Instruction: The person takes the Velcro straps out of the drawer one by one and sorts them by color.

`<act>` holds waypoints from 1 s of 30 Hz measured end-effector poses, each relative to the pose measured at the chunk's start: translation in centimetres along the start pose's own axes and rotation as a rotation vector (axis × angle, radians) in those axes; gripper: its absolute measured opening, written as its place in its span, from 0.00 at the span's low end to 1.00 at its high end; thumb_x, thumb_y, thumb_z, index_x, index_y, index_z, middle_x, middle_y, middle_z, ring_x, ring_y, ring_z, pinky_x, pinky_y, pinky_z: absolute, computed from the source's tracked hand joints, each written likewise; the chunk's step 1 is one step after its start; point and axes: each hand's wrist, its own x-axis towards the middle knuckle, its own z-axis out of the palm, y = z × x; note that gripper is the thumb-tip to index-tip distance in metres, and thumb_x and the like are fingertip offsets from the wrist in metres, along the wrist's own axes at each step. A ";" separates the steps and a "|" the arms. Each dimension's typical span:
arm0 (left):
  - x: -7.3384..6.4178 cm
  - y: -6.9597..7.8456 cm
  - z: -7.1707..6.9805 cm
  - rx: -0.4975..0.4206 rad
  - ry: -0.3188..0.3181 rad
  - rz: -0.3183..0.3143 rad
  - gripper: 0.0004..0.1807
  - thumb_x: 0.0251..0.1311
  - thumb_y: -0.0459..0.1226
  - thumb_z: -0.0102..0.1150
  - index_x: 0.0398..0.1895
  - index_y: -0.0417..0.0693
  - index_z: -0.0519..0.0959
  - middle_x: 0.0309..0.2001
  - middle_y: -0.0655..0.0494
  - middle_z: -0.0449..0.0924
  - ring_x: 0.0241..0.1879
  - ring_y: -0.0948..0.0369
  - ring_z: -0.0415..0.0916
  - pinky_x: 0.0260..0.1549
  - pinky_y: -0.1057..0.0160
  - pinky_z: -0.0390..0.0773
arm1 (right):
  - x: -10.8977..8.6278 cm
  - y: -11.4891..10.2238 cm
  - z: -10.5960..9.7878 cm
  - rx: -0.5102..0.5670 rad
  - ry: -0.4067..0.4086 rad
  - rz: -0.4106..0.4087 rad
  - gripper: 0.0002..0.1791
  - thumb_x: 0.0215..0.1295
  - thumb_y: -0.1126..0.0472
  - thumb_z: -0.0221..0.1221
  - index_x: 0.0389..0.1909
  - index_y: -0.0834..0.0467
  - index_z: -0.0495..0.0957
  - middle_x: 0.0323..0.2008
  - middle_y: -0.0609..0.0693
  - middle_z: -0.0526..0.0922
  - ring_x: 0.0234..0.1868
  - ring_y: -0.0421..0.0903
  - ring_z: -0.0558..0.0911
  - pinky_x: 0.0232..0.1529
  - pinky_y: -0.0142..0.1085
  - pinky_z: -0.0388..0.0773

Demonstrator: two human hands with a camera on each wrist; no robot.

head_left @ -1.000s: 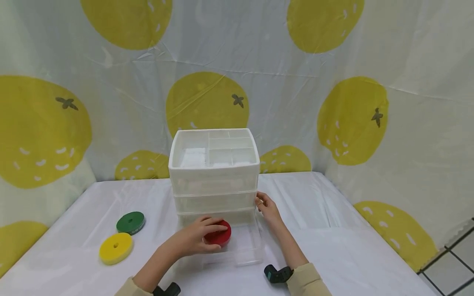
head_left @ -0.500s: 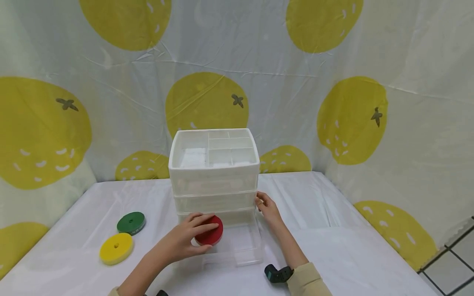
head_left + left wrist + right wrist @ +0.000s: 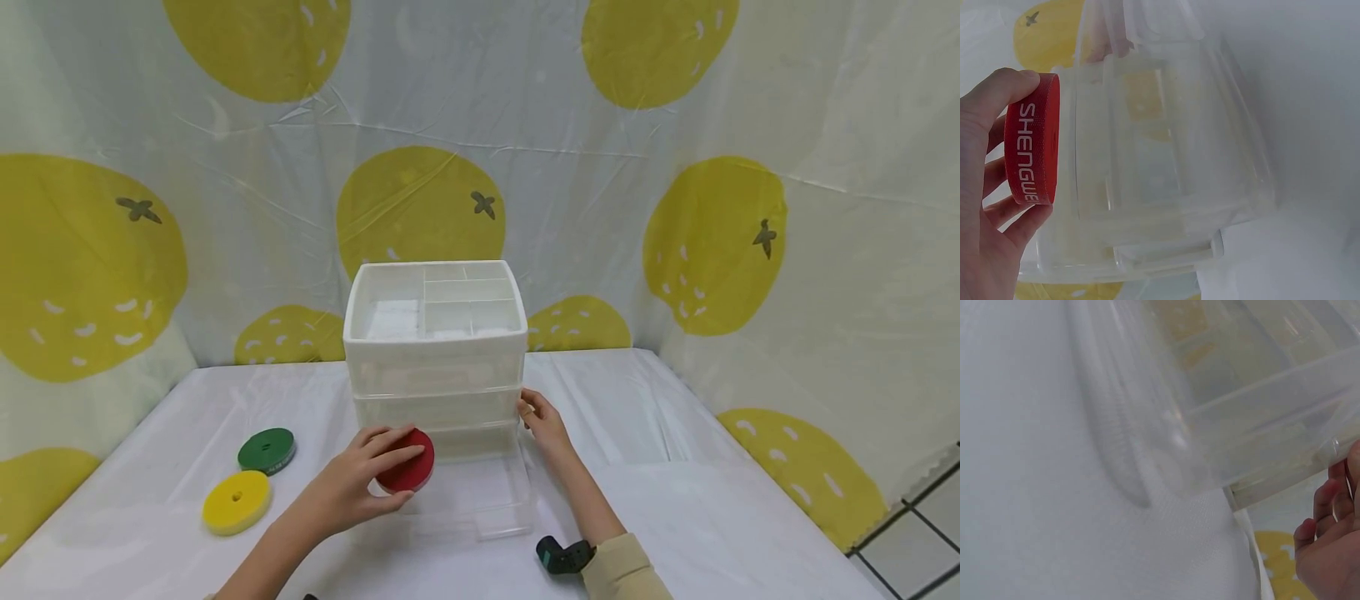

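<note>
My left hand (image 3: 352, 479) pinches a red roll of fabric tape (image 3: 408, 462) between thumb and fingers, over the left edge of a pulled-out clear bottom drawer (image 3: 504, 521). In the left wrist view the roll (image 3: 1034, 140) stands on edge with white lettering on its band, beside the clear plastic drawer (image 3: 1172, 215). My right hand (image 3: 543, 425) rests with bent fingertips at the right side of the white drawer unit (image 3: 438, 367). In the right wrist view the right hand (image 3: 1335, 531) shows at the unit's edge, partly cut off by the frame.
A green roll (image 3: 267, 451) and a yellow roll (image 3: 236, 502) lie close together on the white-covered table (image 3: 675, 517), left of the unit. A divided tray (image 3: 442, 308) tops the unit. A curtain with yellow fruit prints (image 3: 420, 200) hangs behind.
My left hand has carried the red roll leftward and slightly up, from over the drawer's middle to its left edge. The right hand has stayed at the unit's side.
</note>
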 end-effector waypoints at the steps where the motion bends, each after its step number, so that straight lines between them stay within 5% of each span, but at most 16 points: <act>1: -0.1 0.0 -0.1 0.004 0.006 -0.005 0.31 0.42 0.43 0.70 0.55 0.63 0.74 0.61 0.58 0.68 0.57 0.56 0.62 0.35 0.63 0.81 | 0.0 0.0 0.0 -0.002 -0.001 0.003 0.21 0.64 0.53 0.52 0.53 0.62 0.71 0.40 0.49 0.74 0.27 0.36 0.67 0.29 0.26 0.62; 18: -1.6 -0.8 -1.5 0.053 0.101 -0.081 0.35 0.36 0.39 0.74 0.54 0.62 0.74 0.60 0.57 0.68 0.56 0.55 0.63 0.33 0.62 0.82 | -0.2 -0.5 0.0 0.002 -0.003 0.012 0.19 0.65 0.55 0.51 0.53 0.60 0.72 0.31 0.40 0.70 0.26 0.36 0.67 0.29 0.26 0.62; 30: -3.2 -1.5 -2.8 0.131 0.180 -0.077 0.32 0.38 0.43 0.73 0.53 0.60 0.75 0.59 0.57 0.69 0.56 0.58 0.61 0.31 0.62 0.81 | -0.1 -0.2 -0.1 -0.007 -0.010 -0.002 0.21 0.65 0.56 0.51 0.54 0.63 0.70 0.38 0.47 0.74 0.26 0.35 0.67 0.27 0.26 0.62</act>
